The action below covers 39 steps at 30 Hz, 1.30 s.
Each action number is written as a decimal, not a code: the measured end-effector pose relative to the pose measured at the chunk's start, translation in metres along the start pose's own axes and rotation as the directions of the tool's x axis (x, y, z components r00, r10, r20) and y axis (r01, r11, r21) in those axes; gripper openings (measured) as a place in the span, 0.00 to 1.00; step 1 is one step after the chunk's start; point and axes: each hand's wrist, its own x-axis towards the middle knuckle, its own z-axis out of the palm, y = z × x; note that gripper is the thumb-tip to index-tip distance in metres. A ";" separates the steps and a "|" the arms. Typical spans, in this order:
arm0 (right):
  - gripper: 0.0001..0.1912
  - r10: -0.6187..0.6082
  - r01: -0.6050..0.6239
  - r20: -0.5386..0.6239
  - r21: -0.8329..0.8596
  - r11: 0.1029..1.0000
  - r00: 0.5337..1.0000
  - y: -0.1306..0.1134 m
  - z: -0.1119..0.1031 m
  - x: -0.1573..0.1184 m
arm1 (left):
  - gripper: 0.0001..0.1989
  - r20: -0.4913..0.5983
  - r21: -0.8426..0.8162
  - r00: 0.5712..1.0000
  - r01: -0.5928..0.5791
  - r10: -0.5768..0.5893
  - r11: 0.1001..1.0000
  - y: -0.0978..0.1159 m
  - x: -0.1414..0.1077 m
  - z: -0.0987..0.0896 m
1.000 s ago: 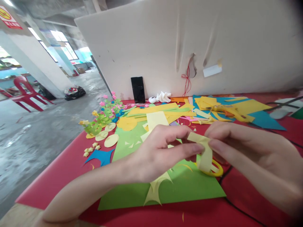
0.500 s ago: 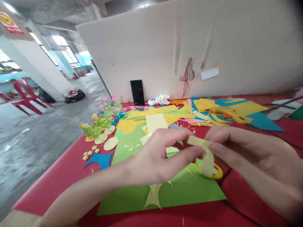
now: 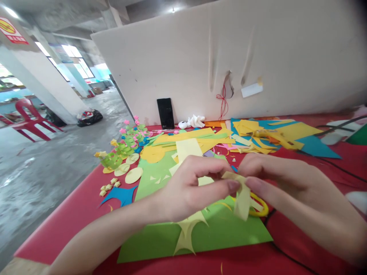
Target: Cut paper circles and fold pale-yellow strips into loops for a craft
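Note:
A pale yellow paper strip (image 3: 243, 202) is pinched between my two hands, with a bend near the fingertips and its longer end hanging down. My left hand (image 3: 197, 189) grips the strip between thumb and fingers, closed on its left part. From the other side, my right hand (image 3: 281, 191) pinches it at the bend with thumb and forefinger; its other fingers are partly hidden. Just below lie scissors with yellow handles (image 3: 262, 212), partly covered by the strip and hand. Beneath is a green paper sheet (image 3: 229, 233) with a pale yellow offcut (image 3: 185, 238) on it.
Several small folded paper stars (image 3: 107, 187), pale yellow discs (image 3: 133, 175) and paper flower pieces (image 3: 114, 158) lie at the left. A yellow glue gun (image 3: 282, 139) rests on blue paper at the back right. A black phone (image 3: 165, 113) leans against the panel (image 3: 183, 68).
Both hands have moved slightly left with the strip. Its hanging end, curled before, now hangs straighter, and more of the yellow scissor handle shows.

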 end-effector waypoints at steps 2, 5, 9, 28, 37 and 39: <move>0.12 -0.030 0.030 -0.001 -0.044 0.999 1.000 -0.003 0.003 0.001 | 0.09 0.017 0.080 1.000 -0.012 0.011 0.997 -0.001 0.000 0.001; 0.12 -0.015 0.014 -0.019 -0.026 1.000 1.000 -0.001 0.004 -0.001 | 0.09 0.021 0.156 0.999 -0.049 0.047 0.986 -0.002 0.001 0.001; 0.11 0.020 -0.019 -0.086 0.016 1.000 0.996 0.002 0.001 -0.001 | 0.04 -0.013 0.164 0.990 -0.137 0.141 0.977 -0.005 0.003 -0.001; 0.09 -0.099 0.083 -0.121 -0.133 0.988 0.988 0.005 0.000 0.004 | 0.04 -0.224 -0.214 0.969 0.054 -0.103 0.975 -0.005 0.009 0.005; 0.08 -0.085 0.079 -0.050 -0.104 0.991 0.995 0.002 0.005 0.005 | 0.03 -0.229 -0.245 0.964 0.076 -0.134 0.967 -0.005 0.006 0.005; 0.10 -0.078 0.073 -0.053 -0.093 0.993 0.996 0.002 0.005 0.005 | 0.03 -0.227 -0.238 0.967 0.059 -0.114 0.970 -0.005 0.006 0.005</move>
